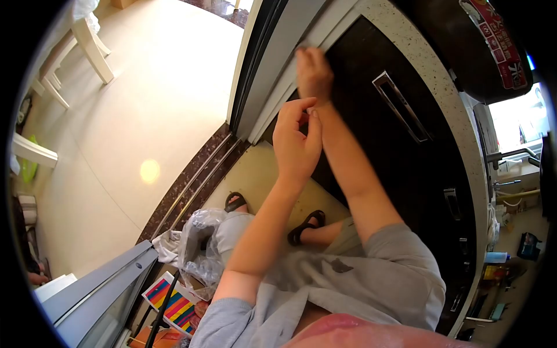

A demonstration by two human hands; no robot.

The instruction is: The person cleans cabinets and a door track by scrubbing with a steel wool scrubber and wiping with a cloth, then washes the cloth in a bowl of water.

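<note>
My left hand (296, 139) is raised in front of me, its thumb and curled fingers brought together at my right wrist. Whether it pinches the wrist or something small there, I cannot make out. Beyond it, my right hand (314, 71) is stretched out by the white door frame (272, 87) and the dark cabinet front (371, 64). Motion blurs its bent fingers, and the palm side is hidden. No object shows in it.
Dark drawers with a metal handle (400, 107) stand under a speckled countertop (432, 64) on the right. At left, a dark threshold (191, 174) borders the pale floor (133, 110). A clear plastic bag (200, 238) and a striped box (174, 301) sit by the glass door (104, 296).
</note>
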